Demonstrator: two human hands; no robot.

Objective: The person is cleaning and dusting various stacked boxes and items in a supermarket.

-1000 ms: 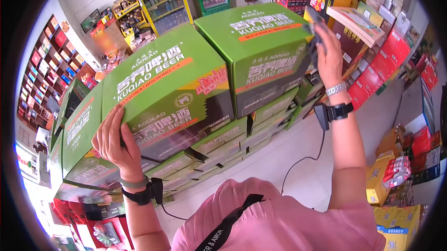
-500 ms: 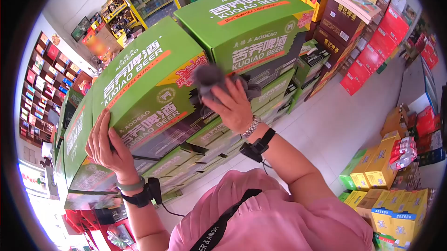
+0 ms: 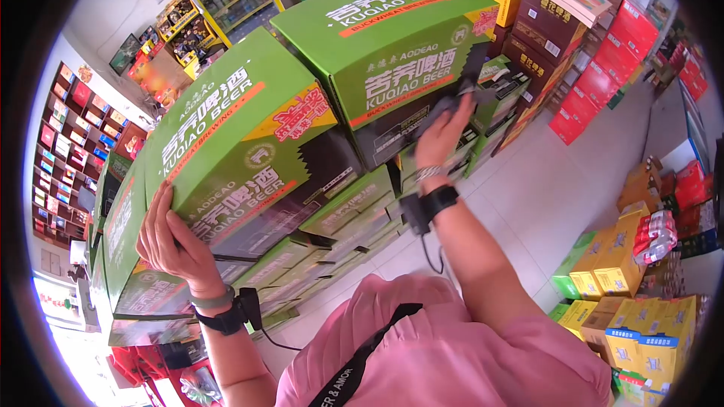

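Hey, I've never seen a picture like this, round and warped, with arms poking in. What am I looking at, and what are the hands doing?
It comes from a camera worn on a person's head, looking down at their own arms, so the wide lens bends everything. The left hand grips the corner of a green beer carton atop a stack. The right hand presses a grey cloth against the front of a second carton. Both wrists wear black bands with cables. Around are shop shelves and yellow boxes.

Probably a shop: stacked beer cartons [image 3: 249,143], stocked shelves [image 3: 72,132]
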